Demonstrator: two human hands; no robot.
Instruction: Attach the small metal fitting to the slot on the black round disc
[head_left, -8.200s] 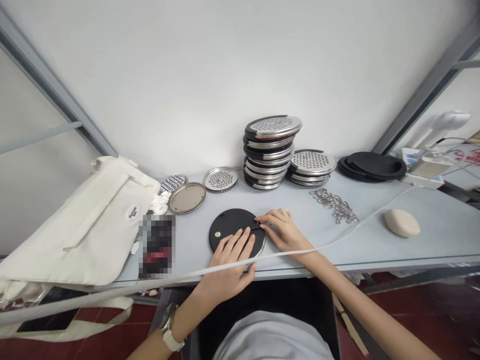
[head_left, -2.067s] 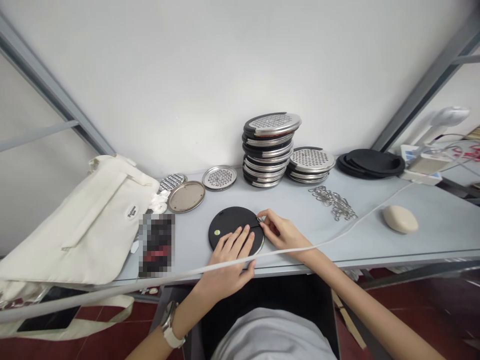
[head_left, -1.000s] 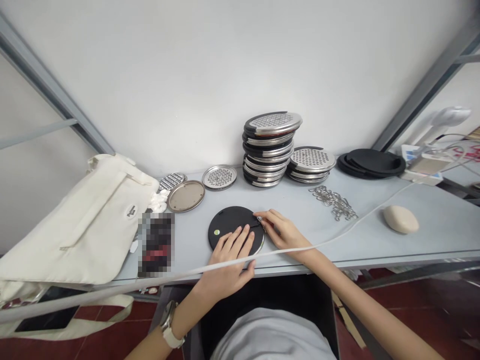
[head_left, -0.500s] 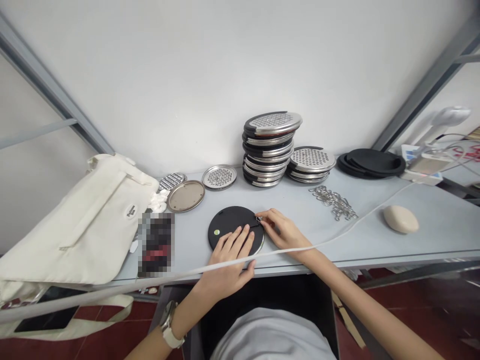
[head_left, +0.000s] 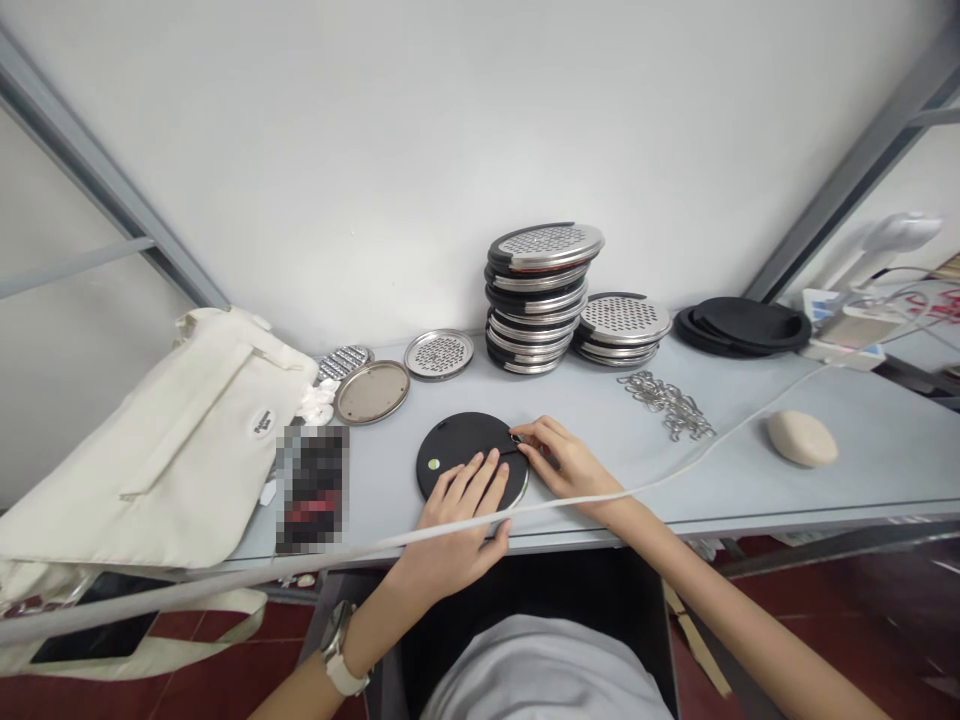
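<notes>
Pressed flat, fingers spread, the left hand (head_left: 457,525) lies open on the near half of a black round disc (head_left: 469,455) that rests on the grey table (head_left: 862,470) near its front edge; the right hand (head_left: 566,462) pinches a small metal clip at the disc's right rim, thumb and forefinger closed on it, though the clip itself is too small to make out clearly; a white cable (head_left: 675,470) runs across both wrists, just nearer than the disc; left of the disc sits a cream canvas bag (head_left: 172,450); right of the disc and well apart lies a beige oval lump (head_left: 802,438); beyond the disc to the right lies a heap of metal rings (head_left: 667,405); farther back stands a tall stack of perforated steel graters (head_left: 541,300), a shorter stack (head_left: 622,330) just beside it; black lids (head_left: 742,328) lie farther right.
</notes>
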